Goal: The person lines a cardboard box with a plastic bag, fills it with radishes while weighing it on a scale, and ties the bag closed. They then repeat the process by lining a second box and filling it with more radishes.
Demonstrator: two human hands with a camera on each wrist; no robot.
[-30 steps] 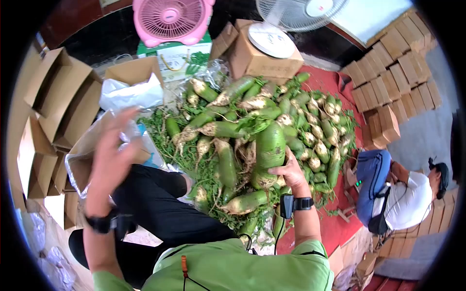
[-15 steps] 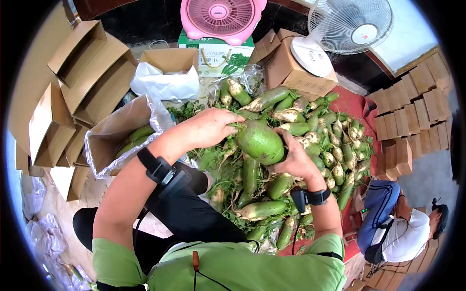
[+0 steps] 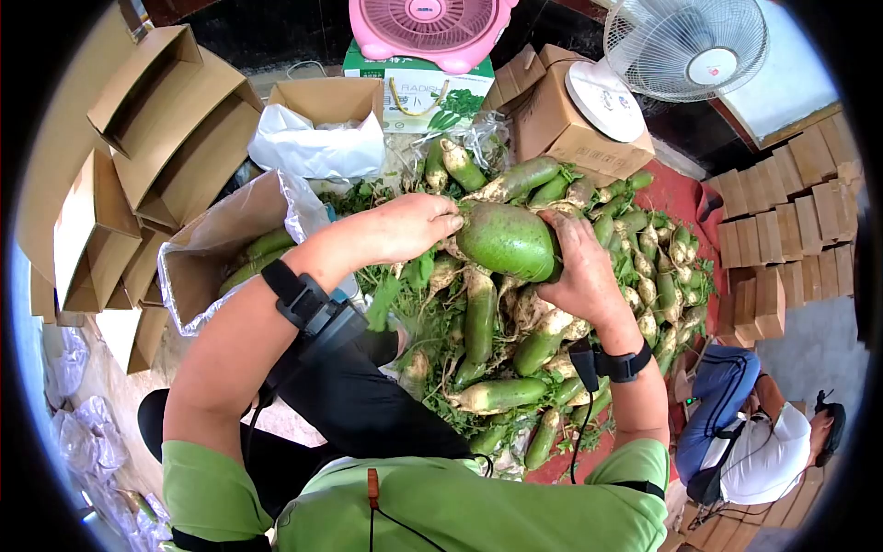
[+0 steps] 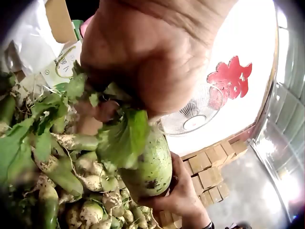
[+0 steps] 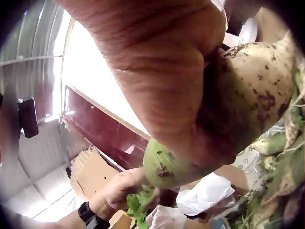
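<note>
A large green radish (image 3: 510,241) is held up over a heap of soil-marked radishes (image 3: 478,317). My right hand (image 3: 581,267) grips its body, thumb on the near side and fingers behind; in the right wrist view, its pale, dirt-specked root end (image 5: 259,78) juts out past this hand. At the other end, my left hand (image 3: 414,225) has its fingers curled round the leafy top. Green leaves (image 4: 126,140) stick out below that hand in the left wrist view and hang down beside it in the head view.
A plastic-lined carton (image 3: 308,198) with radishes inside stands left of the heap. Behind are a carton with white lining (image 3: 317,152), a pink fan (image 3: 432,23) and a white fan (image 3: 685,46). Small boxes (image 3: 791,221) are stacked at right. A person (image 3: 763,451) sits lower right.
My left hand has come from beside the lined carton to the radish's leafy top and now grips it. The radish, upright in my right hand before, has been tipped sideways.
</note>
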